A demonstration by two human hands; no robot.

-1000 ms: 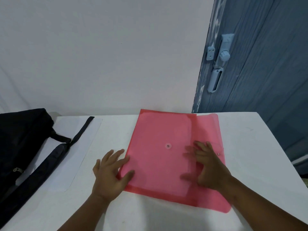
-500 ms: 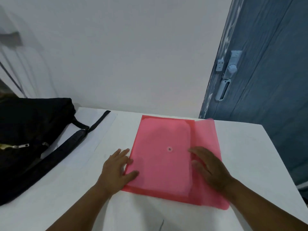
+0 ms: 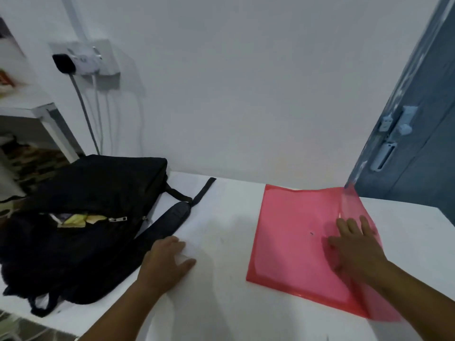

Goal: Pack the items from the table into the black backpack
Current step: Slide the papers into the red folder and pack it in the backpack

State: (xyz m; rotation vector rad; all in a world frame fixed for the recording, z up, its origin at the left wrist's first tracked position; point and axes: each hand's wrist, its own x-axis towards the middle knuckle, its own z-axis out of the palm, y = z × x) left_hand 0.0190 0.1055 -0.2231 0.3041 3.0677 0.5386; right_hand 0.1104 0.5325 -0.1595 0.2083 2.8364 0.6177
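Red folder (image 3: 295, 237) lies flat on the white bench (image 3: 221, 242), well to the right of the black backpack (image 3: 81, 207), not touching it. Folder flap on its right edge is unsnapped and partly lifted. Right hand (image 3: 354, 249) rests flat on the folder's right part, fingers straight and spread, palm pressing down, not gripping. Left hand (image 3: 165, 264) sits on the bench between backpack and folder, just right of the backpack's shoulder strap (image 3: 167, 225), fingers relaxed and loosely bent, holding nothing; whether it touches the strap, cannot tell.

Backpack lies on its side at the left end of the bench, zip part open, some yellowish contents showing in the gap. A thin white sheet (image 3: 197, 217) seems to lie on the bench under the strap, right of the backpack.

Step in hand, by my read: folder not yet packed; the left hand looks aimed at the backpack. Next move likely calls for widening the zip opening, closing the flap, then sliding the folder in flat without bending it.
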